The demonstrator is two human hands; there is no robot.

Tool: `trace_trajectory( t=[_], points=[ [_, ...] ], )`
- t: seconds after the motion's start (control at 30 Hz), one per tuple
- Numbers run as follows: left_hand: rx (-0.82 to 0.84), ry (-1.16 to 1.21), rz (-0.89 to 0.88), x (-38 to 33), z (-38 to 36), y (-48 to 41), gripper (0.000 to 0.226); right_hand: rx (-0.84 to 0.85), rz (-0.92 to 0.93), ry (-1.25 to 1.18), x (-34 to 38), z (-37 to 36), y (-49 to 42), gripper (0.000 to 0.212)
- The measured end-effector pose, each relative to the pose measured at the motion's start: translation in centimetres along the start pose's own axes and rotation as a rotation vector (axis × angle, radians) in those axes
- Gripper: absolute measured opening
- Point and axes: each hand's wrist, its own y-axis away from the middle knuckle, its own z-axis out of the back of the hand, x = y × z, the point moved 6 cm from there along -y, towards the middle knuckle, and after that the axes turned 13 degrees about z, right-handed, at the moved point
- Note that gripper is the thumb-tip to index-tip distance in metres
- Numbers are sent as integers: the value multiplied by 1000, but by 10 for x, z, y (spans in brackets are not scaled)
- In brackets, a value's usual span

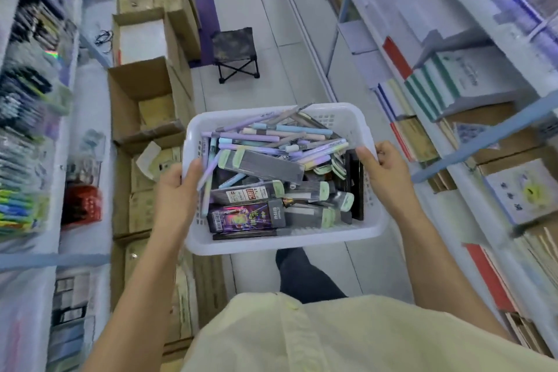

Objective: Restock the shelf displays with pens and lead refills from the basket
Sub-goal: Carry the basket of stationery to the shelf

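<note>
As a person stands in a shop aisle between stocked shelves, the left hand and right hand each grip a side rim of a white perforated plastic basket held before the body. Pastel purple, blue and pink pens lie heaped at its far end. Grey lead refill cases with pale green caps and a purple printed box fill the near end. One case label shows "0.7"; other print is too small to read.

Lead refill case label: "0.7" legible; barcode on purple box; other print too blurred
</note>
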Motion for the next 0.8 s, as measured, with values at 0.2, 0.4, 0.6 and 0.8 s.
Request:
trace_trajectory(
  t=[0.2, 0.4, 0.6, 0.8],
  points=[
    [-59, -39, -19, -106, -27, -133, 52, 33, 22, -19, 30, -38, -177, 35],
    [-43, -36, -7, -199, -47, -265, 51, 23, 1, -8, 47, -81, -333, 32],
    [-28, -104, -50, -291, -73, -409, 53, -41, -14, 7, 58, -119, -480, 28],
    [-16, -119, -26, -377, -115, -529, 56, -64, -43, 15, 64, -138, -624, 39]
  ],
)
